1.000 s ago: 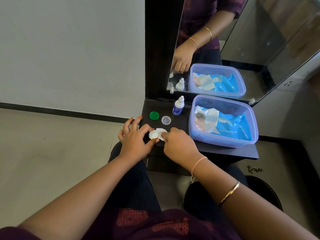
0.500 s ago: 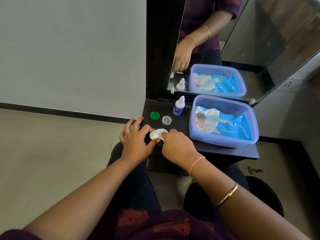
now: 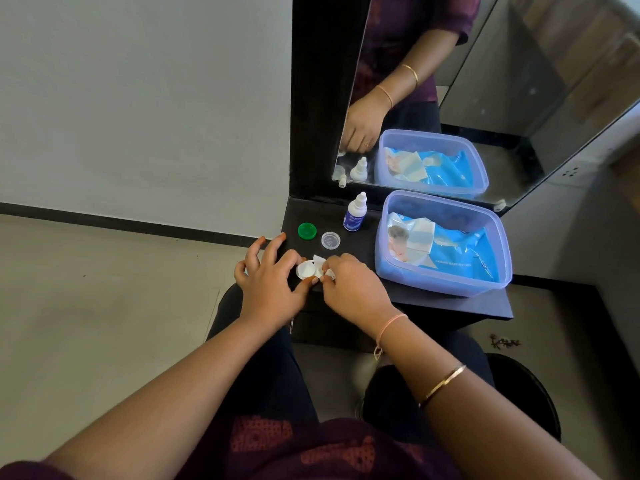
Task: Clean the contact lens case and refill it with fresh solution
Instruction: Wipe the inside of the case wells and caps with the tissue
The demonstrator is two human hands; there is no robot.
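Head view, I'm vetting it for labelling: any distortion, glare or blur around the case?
Head view: wide-angle bending tilts the mirror frame; soft even light, no glare on the lens case; tissue in the right hand looks washed out; bottle label unreadable.

Left hand (image 3: 273, 282): thumb and forefinger pinch the lens case (image 3: 305, 270) at the front edge of the dark shelf (image 3: 450, 303); the other fingers are spread.
Right hand (image 3: 353, 289): fingers curled round a crumpled white tissue (image 3: 320, 262), held against the case's right side.
Lens case: white, one round well facing up, the rest hidden by tissue and fingers.
Caps: green cap (image 3: 307, 231) and clear cap (image 3: 330, 240) lie side by side just behind the hands, apart from the case.
Bottle (image 3: 355, 213): small, white, blue label, upright, behind the clear cap.
Tub (image 3: 384, 268): translucent, lidless, right of the bottle; blue wipes pack (image 3: 460, 251) inside.
Mirror (image 3: 519, 98): behind the shelf, reflecting bottle, tub and one hand.
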